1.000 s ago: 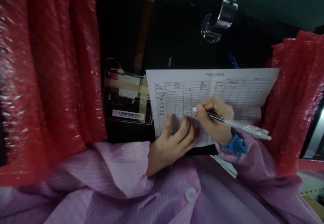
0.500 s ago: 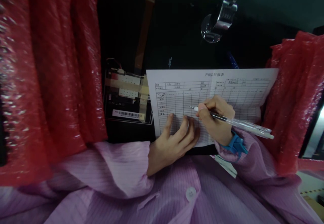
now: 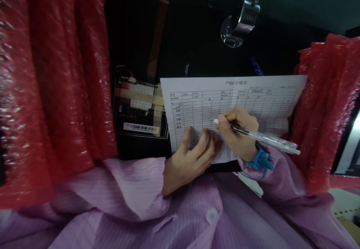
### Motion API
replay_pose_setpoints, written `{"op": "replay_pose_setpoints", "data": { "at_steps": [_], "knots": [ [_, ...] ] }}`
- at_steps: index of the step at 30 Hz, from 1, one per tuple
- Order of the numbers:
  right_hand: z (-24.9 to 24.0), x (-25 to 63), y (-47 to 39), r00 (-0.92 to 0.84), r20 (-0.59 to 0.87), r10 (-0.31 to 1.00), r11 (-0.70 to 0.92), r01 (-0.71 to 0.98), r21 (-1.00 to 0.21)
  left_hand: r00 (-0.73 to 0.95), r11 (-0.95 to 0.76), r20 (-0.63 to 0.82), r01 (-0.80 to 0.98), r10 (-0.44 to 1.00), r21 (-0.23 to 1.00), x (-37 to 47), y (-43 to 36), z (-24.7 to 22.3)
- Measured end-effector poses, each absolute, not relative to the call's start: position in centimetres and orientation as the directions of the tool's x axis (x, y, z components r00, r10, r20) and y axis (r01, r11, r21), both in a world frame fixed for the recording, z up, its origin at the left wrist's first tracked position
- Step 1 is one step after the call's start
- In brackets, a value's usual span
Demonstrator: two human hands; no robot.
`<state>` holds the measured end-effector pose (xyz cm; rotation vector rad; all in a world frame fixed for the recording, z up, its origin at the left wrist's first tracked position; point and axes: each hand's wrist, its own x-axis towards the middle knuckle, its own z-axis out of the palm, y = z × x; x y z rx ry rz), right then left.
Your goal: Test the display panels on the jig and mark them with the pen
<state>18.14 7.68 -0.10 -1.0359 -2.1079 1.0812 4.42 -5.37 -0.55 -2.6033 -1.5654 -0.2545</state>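
Observation:
A printed form [image 3: 270, 91] with a ruled table and some handwriting lies in front of me on a dark surface. My left hand [image 3: 191, 159] rests on its lower left part, fingers spread over the rows. In my right hand [image 3: 239, 132] is a clear-barrelled pen [image 3: 270, 139], pinched near its white grip. Its tip points at the middle rows; I cannot tell whether it touches the paper. A blue band [image 3: 261, 159] circles my right wrist.
Red bubble-wrap packing stands in a tall stack at left [image 3: 64, 72] and another stack at right [image 3: 315, 121]. A taped circuit panel [image 3: 140, 106] with a ribbon cable [image 3: 158, 35] lies left of the form. Behind it are a metal tally counter [image 3: 244, 20] and a blue pen [image 3: 256, 67].
The whole view has shifted slightly, so things appear a little further left. Both hands keep their places on the form, and the pen is still held the same way.

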Motion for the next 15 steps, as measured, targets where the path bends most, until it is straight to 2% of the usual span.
{"op": "replay_pose_setpoints", "data": {
  "at_steps": [15],
  "knots": [
    [-0.47, 19.07, 7.45, -0.59, 0.053, 0.806, 0.375, 0.439, -0.816, 0.452, -0.463, 0.194, 0.886, 0.871, 0.015, 4.52, -5.4, -0.64]
  ]
}}
